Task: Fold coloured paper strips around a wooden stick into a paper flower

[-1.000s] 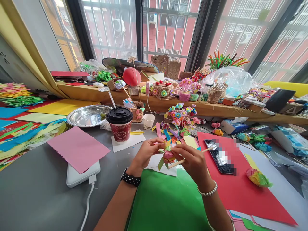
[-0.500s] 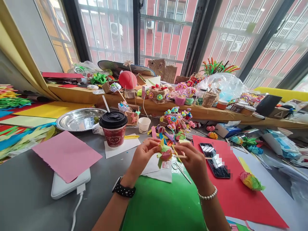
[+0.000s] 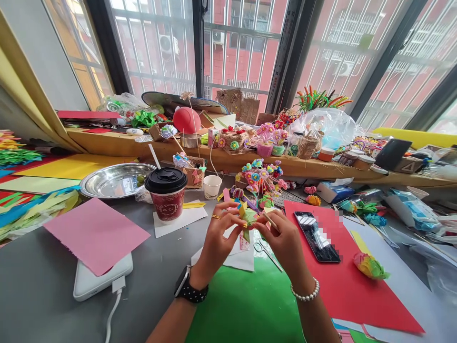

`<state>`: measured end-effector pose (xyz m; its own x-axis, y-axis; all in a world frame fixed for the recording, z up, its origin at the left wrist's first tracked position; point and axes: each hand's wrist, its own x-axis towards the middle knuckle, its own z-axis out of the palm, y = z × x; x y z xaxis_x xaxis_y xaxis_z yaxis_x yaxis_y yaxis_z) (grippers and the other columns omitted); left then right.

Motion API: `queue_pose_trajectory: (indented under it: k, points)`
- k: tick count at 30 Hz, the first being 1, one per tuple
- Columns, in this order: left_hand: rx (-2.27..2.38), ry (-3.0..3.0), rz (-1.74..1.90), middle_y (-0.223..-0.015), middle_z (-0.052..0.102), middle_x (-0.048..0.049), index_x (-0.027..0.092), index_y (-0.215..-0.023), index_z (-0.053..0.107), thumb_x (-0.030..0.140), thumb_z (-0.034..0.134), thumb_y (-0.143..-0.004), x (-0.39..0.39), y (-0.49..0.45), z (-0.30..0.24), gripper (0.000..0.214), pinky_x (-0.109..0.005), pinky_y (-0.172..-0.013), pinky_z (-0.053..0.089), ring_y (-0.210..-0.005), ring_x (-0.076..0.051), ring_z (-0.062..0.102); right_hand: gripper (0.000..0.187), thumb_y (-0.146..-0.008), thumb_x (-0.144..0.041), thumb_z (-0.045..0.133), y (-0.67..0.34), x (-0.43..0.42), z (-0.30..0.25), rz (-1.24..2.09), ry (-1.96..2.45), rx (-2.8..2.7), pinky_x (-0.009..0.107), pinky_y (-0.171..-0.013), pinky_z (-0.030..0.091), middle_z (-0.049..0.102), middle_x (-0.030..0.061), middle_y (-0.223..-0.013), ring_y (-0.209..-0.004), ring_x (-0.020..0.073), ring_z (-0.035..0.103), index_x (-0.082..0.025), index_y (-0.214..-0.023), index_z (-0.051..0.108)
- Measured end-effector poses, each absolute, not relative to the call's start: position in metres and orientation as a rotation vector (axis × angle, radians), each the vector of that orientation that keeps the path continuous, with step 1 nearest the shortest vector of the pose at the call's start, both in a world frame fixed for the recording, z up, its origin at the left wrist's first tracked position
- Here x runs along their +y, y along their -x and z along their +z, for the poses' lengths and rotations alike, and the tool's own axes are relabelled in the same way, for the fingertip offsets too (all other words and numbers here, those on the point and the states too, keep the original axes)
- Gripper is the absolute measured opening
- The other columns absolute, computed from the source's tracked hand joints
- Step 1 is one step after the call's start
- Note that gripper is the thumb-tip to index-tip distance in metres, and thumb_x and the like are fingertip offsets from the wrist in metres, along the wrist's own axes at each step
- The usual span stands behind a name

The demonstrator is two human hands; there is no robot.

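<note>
A small folded-paper flower (image 3: 251, 216), mostly pale green with some yellow, is held up between my hands over the table. My left hand (image 3: 220, 236) pinches its left side between thumb and fingers. My right hand (image 3: 285, 238) is closed around a thin wooden stick (image 3: 270, 220), and its thumb and fingertip touch the flower's right edge. Fingers hide part of the flower, so I cannot tell whether stick and flower are joined. Just below lie a pair of scissors (image 3: 268, 254) and a white paper sheet (image 3: 240, 261), beside a shiny green surface (image 3: 246, 305).
On the left stand a lidded cup (image 3: 166, 202) with a straw, a metal plate (image 3: 93, 189) and pink paper (image 3: 96, 236) over a white power bank (image 3: 103, 281). Rightward, a phone (image 3: 317, 238) and a paper flower (image 3: 370, 266) lie on red paper (image 3: 360, 295). Crafts crowd the ledge (image 3: 228, 159).
The flower has turned, showing more green and less pink. My left hand has shifted right, and my right hand's fingers have moved in to touch the flower. The stick now points more steeply.
</note>
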<state>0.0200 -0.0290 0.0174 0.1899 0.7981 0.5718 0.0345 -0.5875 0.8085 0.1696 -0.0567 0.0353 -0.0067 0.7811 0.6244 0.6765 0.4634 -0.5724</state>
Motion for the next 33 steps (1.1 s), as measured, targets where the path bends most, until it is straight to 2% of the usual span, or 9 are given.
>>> queue_pose_trajectory:
  k: [3,7,11,23,33]
  points:
    - [0.809,-1.853,1.446,-0.106,0.043,-0.008,0.019,-0.074,0.059,0.019,0.054,-0.073,-0.0291,-0.021,0.0159,0.005,-0.034,-0.082,0.047,-0.102,-0.021,0.046,0.017,-0.079,-0.03,0.049,-0.1695,-0.0541,0.0327,0.231,1.208,-1.683,0.019,-0.038,0.033,0.055,0.0009,-0.066,-0.044,0.0073,0.04,-0.017,-0.072,0.058]
    - [0.856,-1.913,1.494,-0.103,0.047,-0.0077,0.019,-0.07,0.06,0.018,0.055,-0.073,-0.0289,-0.0216,0.0148,0.006,-0.033,-0.082,0.046,-0.096,-0.019,0.05,0.018,-0.079,-0.031,0.049,-0.1703,-0.052,0.029,0.284,1.201,-1.683,0.02,-0.044,0.037,0.055,0.0019,-0.066,-0.051,0.0097,0.045,-0.017,-0.071,0.057]
    - [0.848,-1.986,1.544,-0.1,0.049,-0.006,0.019,-0.067,0.059,0.015,0.055,-0.073,-0.0294,-0.0217,0.0159,0.009,-0.03,-0.081,0.045,-0.092,-0.016,0.052,0.021,-0.08,-0.033,0.048,-0.1716,-0.0521,0.0284,0.357,1.239,-1.68,0.02,-0.044,0.035,0.051,0.0009,-0.064,-0.051,0.0097,0.041,-0.017,-0.071,0.057]
    - [0.734,-2.066,1.642,-0.1,0.046,-0.0039,0.018,-0.071,0.057,0.008,0.051,-0.074,-0.0307,-0.0242,0.013,0.012,-0.031,-0.082,0.049,-0.095,-0.014,0.052,0.02,-0.08,-0.029,0.047,-0.17,-0.0522,0.0316,0.331,1.222,-1.655,0.022,-0.052,0.038,0.051,0.001,-0.064,-0.06,0.0128,0.046,-0.017,-0.065,0.052]
    - [0.682,-2.099,1.753,-0.102,0.045,-0.0033,0.018,-0.078,0.057,0.004,0.055,-0.071,-0.0301,-0.0243,0.0115,0.016,-0.034,-0.082,0.051,-0.097,-0.015,0.052,0.018,-0.078,-0.033,0.05,-0.1632,-0.0553,0.0326,0.41,1.167,-1.609,0.022,-0.049,0.036,0.049,0.0003,-0.065,-0.056,0.0108,0.043,-0.018,-0.069,0.054]
